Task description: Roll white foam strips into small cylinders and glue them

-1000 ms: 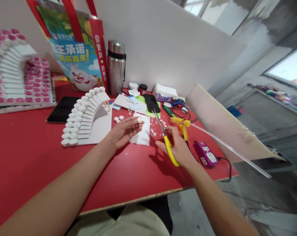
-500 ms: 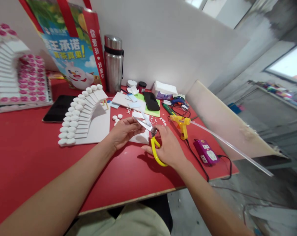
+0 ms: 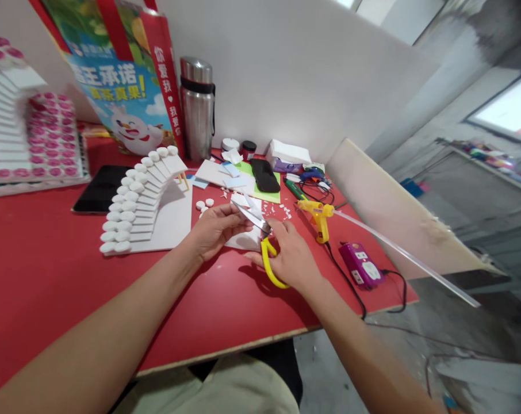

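My right hand (image 3: 291,256) grips yellow-handled scissors (image 3: 267,253) above the red table (image 3: 49,270), blades pointing left toward my left hand (image 3: 215,227). My left hand's fingers are curled around a small white foam piece (image 3: 240,210) right at the blade tips. Under both hands lies a white foam sheet (image 3: 245,238). A white foam staircase model (image 3: 144,201) with round white caps stands just left of my left hand.
A yellow glue gun (image 3: 318,217) with a long clear stick, a purple power strip (image 3: 360,264) and cables lie to the right. A steel flask (image 3: 196,109), a printed bag (image 3: 122,86), a black phone (image 3: 97,190) and a pink-capped staircase model (image 3: 23,132) stand behind.
My right hand swung the scissors left from beside the glue gun until the blades met the foam piece in my left hand, whose fingers closed on it.
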Motion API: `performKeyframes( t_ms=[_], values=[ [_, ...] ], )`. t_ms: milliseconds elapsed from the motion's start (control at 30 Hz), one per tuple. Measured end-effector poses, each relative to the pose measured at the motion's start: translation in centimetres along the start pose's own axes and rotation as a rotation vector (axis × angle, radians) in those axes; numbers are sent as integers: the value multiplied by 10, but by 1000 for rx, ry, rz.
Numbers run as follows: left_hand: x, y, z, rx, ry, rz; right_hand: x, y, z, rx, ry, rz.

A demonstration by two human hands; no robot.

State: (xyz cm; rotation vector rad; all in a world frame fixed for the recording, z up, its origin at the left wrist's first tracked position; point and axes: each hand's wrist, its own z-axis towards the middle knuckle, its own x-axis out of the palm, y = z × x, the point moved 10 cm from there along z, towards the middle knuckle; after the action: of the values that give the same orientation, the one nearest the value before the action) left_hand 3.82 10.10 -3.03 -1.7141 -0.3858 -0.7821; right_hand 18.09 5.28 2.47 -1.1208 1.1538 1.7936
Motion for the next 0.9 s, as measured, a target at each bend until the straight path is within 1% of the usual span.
performKeyframes(
  t_ms=[233,367,500,567,667,767,900],
  values=[
    [2,-1,-2,-21,-18,19,0,-4,-4,-14,-38,12],
    [2,1,-2,-53,-42,-13,0,-3,-5,-19,-61,80],
    [1,2,-4,-87,-77,-59,-4,-13,-4,77,-75,266],
    [1,2,-4,-102,-87,-84,-7,-19,-3,110,-76,315],
    [0,1,-5,-118,-97,-114,-11,-18,-2,33,-49,299],
    [-2,1,-5,-123,-106,-134,-12,-11,-2,-70,-22,224],
    [1,3,-4,-122,-63,-129,-16,-3,-5,-145,-92,61]
  ],
)
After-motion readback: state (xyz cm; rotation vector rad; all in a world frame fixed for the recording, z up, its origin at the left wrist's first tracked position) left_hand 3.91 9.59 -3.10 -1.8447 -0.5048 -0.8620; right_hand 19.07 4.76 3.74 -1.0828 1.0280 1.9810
